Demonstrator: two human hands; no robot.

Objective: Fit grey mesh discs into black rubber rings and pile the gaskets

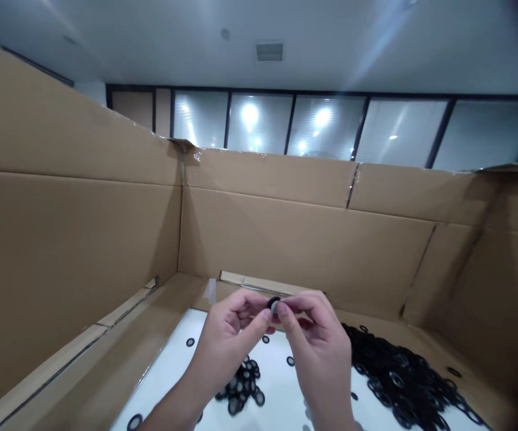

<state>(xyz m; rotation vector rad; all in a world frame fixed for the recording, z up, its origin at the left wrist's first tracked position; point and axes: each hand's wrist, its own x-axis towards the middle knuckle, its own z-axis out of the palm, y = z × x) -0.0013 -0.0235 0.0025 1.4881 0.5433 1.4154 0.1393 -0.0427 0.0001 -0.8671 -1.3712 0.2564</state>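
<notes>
My left hand and my right hand meet above a white board. Between their fingertips is a small black ring with a pale disc at its centre. Both thumbs press on it from the front, and the fingers behind are partly hidden. Below my left hand lies a small pile of black rings with pale centres. Beside my right hand, a big heap of black rings spreads over the board's right side. A few pale discs show at the bottom, partly covered by my right wrist.
Tall cardboard walls surround the white board on the left, back and right. Cardboard strips run along the left and back. Single rings lie scattered on the board. Windows stand beyond the cardboard.
</notes>
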